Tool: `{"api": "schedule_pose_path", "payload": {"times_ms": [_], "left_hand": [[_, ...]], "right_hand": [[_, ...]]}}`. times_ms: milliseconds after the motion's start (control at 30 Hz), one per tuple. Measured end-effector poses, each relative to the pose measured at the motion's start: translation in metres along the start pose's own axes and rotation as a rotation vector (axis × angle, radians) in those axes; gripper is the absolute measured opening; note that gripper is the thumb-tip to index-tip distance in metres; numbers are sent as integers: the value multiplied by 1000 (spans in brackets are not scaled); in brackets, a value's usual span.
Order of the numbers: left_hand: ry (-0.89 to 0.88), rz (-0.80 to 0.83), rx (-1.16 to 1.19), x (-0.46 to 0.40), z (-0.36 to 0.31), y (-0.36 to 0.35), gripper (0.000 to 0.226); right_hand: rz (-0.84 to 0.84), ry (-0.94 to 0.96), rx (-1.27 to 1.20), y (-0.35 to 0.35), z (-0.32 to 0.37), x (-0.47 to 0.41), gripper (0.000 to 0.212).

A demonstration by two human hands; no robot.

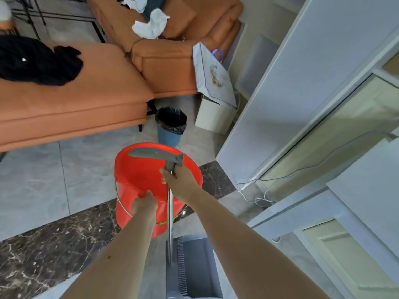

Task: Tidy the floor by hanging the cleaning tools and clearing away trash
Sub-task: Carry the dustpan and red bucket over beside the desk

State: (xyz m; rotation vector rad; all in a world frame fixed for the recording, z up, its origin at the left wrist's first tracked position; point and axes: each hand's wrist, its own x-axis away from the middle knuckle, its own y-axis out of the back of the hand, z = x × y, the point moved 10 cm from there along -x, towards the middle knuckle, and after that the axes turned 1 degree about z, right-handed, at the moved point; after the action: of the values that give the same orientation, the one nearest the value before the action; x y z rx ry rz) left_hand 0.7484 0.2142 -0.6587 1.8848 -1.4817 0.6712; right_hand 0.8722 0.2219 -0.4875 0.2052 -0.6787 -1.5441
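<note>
A red plastic bucket (138, 169) with a wire handle hangs above the tiled floor in the middle of the view. My left hand (144, 202) grips its near rim. My right hand (178, 180) grips the grey top handle of a long-handled dustpan; the metal pole (170, 223) runs down from it to the grey dustpan body (192, 266) at the bottom of the view. The grey handle end (155, 153) reaches across the bucket's mouth.
A blue trash bin (170, 126) with a black liner stands just beyond the bucket. A white bin (216, 117) holding a paper bag (212, 76) sits at its right. The orange sofa (75, 100) carries dark and white clothes. White door frames (280, 93) and a cable (259, 190) lie right.
</note>
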Motion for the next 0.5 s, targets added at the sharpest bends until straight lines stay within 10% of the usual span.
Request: {"api": "schedule_pose_path", "payload": {"times_ms": [500], "left_hand": [[46,94,-59,-100,-73,-115,47]], "right_hand": [[-139,-190,-178,87,-61,-136,23]]}}
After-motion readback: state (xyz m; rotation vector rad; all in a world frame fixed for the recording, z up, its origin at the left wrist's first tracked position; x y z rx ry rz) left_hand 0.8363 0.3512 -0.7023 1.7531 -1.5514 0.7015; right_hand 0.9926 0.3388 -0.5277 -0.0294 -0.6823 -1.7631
